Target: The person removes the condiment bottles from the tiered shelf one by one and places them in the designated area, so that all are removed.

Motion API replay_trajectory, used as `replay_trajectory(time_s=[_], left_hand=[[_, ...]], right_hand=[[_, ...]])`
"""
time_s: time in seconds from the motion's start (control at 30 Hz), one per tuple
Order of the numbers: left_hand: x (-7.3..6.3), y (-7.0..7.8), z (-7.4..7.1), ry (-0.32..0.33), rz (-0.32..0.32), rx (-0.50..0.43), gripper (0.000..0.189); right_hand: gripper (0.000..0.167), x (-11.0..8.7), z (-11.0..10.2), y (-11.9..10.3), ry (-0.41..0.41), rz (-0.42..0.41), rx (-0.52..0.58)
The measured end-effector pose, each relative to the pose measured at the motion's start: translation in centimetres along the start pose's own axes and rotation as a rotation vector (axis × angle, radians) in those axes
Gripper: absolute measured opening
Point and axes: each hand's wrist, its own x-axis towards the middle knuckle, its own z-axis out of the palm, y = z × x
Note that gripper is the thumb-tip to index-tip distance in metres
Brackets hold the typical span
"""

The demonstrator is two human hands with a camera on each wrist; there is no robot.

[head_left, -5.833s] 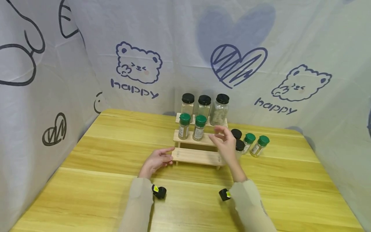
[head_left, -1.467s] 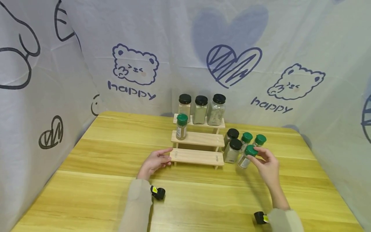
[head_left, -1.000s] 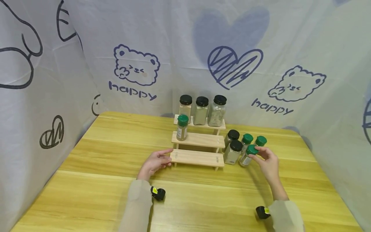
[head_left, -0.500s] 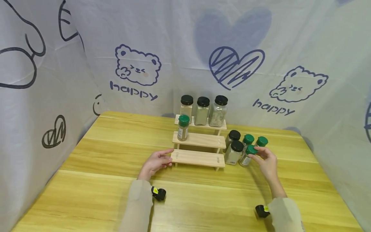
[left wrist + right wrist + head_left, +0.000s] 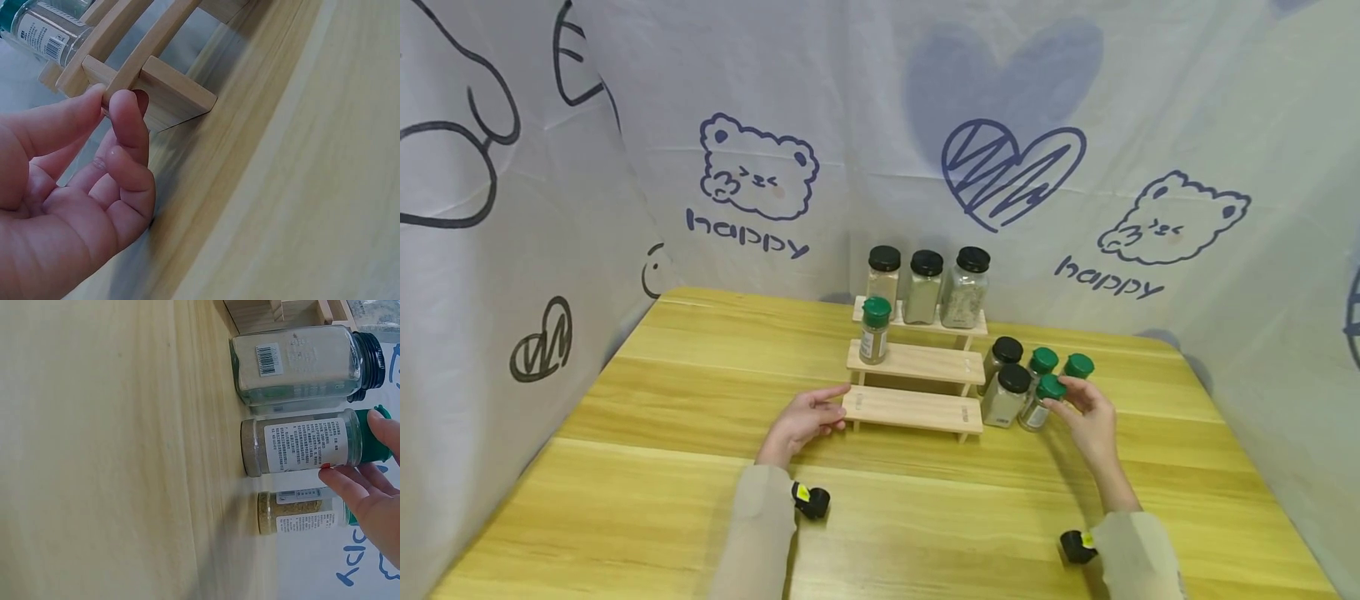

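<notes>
My left hand (image 5: pixel 797 425) pinches the left end of the lowest board of a three-step wooden rack (image 5: pixel 913 408); in the left wrist view, thumb and index finger meet at the board's corner (image 5: pixel 128 72). At the rack's right, my right hand (image 5: pixel 1092 421) holds a small green-capped spice jar (image 5: pixel 1035 415) by its cap, thumb on one side and fingers on the other. The jar (image 5: pixel 306 444) stands upright beside a square black-capped jar (image 5: pixel 297 365), its base at the tabletop. One green-capped jar (image 5: pixel 873 342) stands at the left of the middle board.
Three black-capped jars (image 5: pixel 922 296) line the top board. Right of the rack, another black-capped jar (image 5: pixel 1006 350) and two green-capped jars (image 5: pixel 1043 362) stand behind the held one. A printed white curtain (image 5: pixel 880 108) hangs behind the wooden table (image 5: pixel 662 375).
Earlier, two green-capped jars stood on the middle board; the right one is gone from there, and my right hand holds one on the table at right. Lately it shifted slightly. My left hand stayed put.
</notes>
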Motion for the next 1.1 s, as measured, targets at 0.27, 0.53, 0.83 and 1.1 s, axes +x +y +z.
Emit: replay_trajectory(time_s=[0.27,0.53,0.83,1.1], left_hand=[[0.1,0.0,0.1,0.002,0.004,0.007,0.047],[0.3,-0.1,0.1,-0.003,0.004,0.008,0.047],[0.4,0.0,0.0,-0.007,0.008,0.013,0.046],[0.3,0.0,0.1,-0.006,0.006,0.016,0.047]], right_hand=[[0.050,-0.5,-0.3,-0.5,-0.028,-0.005,0.128],[0.041,-1.0,-1.0,-1.2,0.066,0.061,0.305],[0.028,-2.2,-0.4,-6.9,0.180,-0.026,0.346],[0.028,-4.1,1.1,-7.6,0.116,-0.112,0.551]])
